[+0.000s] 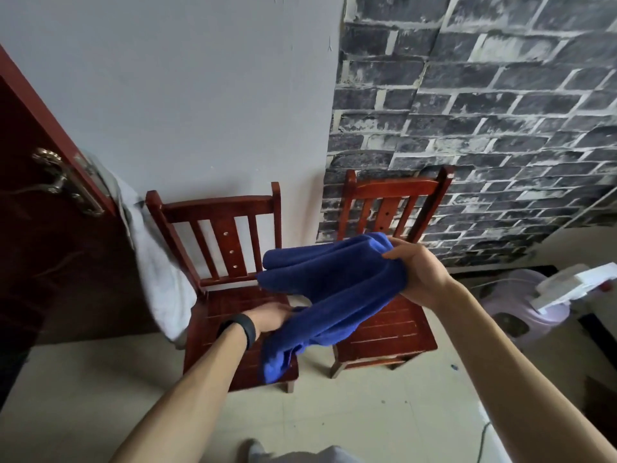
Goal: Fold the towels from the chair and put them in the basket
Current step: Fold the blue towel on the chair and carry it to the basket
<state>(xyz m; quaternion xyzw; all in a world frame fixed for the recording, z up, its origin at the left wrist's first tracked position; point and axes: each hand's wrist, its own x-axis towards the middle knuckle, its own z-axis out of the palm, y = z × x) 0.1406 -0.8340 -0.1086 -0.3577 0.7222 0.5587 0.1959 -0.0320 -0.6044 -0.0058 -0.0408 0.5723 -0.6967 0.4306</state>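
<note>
A blue towel (329, 289) hangs bunched in the air above two red wooden chairs. My right hand (419, 272) grips its upper end, fingers curled round the cloth. My left hand (270, 317) holds the lower part of the towel over the seat of the left chair (227, 315); its fingers are partly hidden by the cloth. The towel's free end droops down past the left chair's front edge. The right chair (397, 332) stands beside it with a bare seat. No basket is in view.
A grey-white cloth (157, 272) hangs from the dark red door (50, 228) at the left, next to the left chair. A pale purple fan-like appliance (524, 305) stands on the floor at the right. Walls stand close behind both chairs.
</note>
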